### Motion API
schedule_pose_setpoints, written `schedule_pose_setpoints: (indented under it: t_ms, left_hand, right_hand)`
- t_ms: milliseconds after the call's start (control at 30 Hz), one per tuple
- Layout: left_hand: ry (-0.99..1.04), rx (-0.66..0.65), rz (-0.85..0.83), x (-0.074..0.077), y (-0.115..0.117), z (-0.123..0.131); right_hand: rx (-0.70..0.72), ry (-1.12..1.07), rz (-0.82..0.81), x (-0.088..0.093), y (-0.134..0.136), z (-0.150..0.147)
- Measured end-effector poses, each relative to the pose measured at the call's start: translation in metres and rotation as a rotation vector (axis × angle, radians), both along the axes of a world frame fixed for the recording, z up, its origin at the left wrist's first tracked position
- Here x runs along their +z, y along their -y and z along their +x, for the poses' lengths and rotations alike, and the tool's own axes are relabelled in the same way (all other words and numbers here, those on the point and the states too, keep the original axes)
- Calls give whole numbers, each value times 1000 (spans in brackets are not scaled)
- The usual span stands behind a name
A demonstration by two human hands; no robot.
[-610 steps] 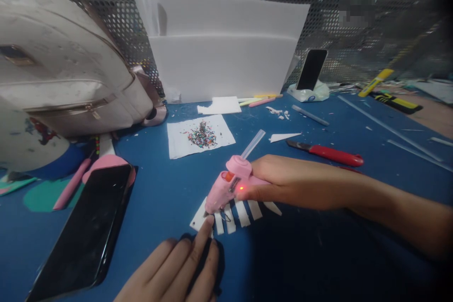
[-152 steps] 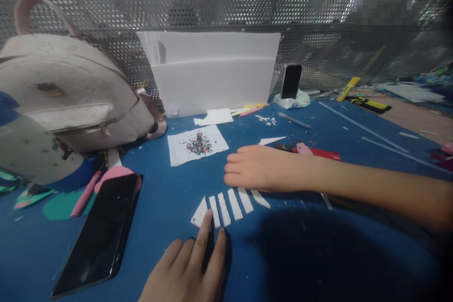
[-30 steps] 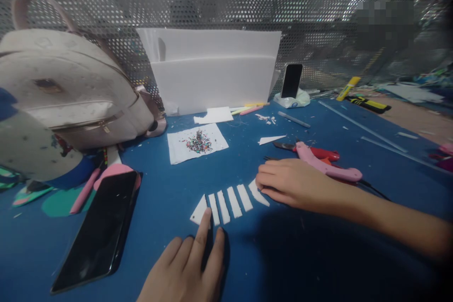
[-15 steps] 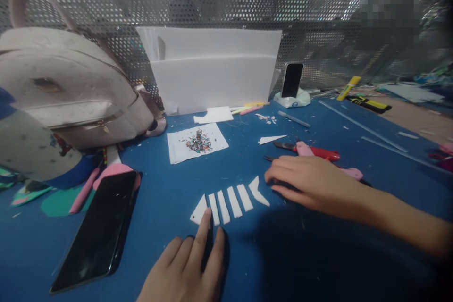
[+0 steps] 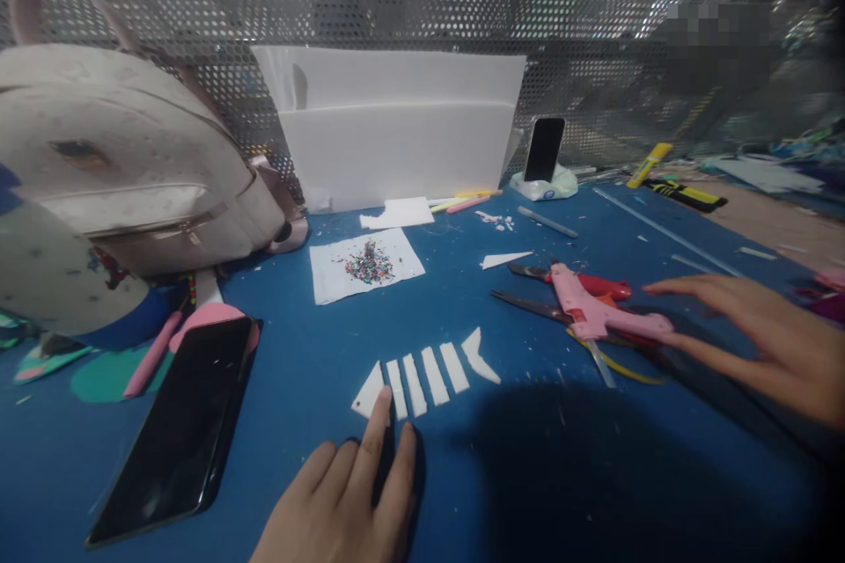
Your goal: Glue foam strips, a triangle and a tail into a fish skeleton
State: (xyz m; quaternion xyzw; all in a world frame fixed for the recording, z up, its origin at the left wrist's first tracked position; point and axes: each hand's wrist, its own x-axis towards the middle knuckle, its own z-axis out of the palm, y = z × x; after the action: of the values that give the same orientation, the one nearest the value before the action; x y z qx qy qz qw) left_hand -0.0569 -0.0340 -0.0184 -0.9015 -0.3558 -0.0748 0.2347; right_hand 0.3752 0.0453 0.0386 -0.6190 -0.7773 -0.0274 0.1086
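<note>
Compared with half a second ago, the right hand point(image 5: 759, 334) has swung away from the white pieces toward 3 o'clock, uncovering the pink glue gun point(image 5: 586, 310); the left hand point(image 5: 336, 493) and the pieces stay as they were. Six white pieces lie flat in a row on the blue table point(image 5: 283, 387): one triangular piece point(image 5: 368, 389) at the 9 o'clock end, four strips point(image 5: 435, 376), and one notched piece point(image 5: 481, 357) at the 3 o'clock end. From that row, one glue gun lies at 2 o'clock across two tools, a red-handled tool point(image 5: 604, 287) and a dark-nosed tool point(image 5: 528, 306). Two phones show: a flat phone point(image 5: 175, 431) toward 9 o'clock and an upright phone point(image 5: 545, 149) at 1 o'clock. The left hand reaches in from 7 o'clock, index finger extended onto the triangular piece, other fingers bent, gripping nothing. The right hand is open and empty, thumb and fingers spread around the gun's handle end; whether the thumb touches it, I cannot tell.
</note>
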Motion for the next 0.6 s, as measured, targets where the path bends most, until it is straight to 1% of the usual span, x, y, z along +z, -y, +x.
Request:
schedule_pose_setpoints:
  t_ms: [67, 100, 167, 233, 400, 600]
  left_hand:
    - [-1, -12, 8, -1, 0, -1]
    - [2, -17, 10, -1, 0, -1]
    - [6, -13, 9, 0, 1, -1]
    - [8, -8, 7, 1, 1, -1]
    - [3, -11, 7, 3, 0, 2]
    - [-36, 38, -46, 10, 3, 5]
  right_hand:
    - [87, 11, -48, -19, -1, 16]
    - [94, 10, -42, -26, -2, 20]
    - [84, 11, -95, -32, -3, 19]
    - [68, -2, -129, -30, -5, 9]
    - [4, -27, -154, -16, -11, -15]
    - [75, 80, -135, -15, -23, -22]
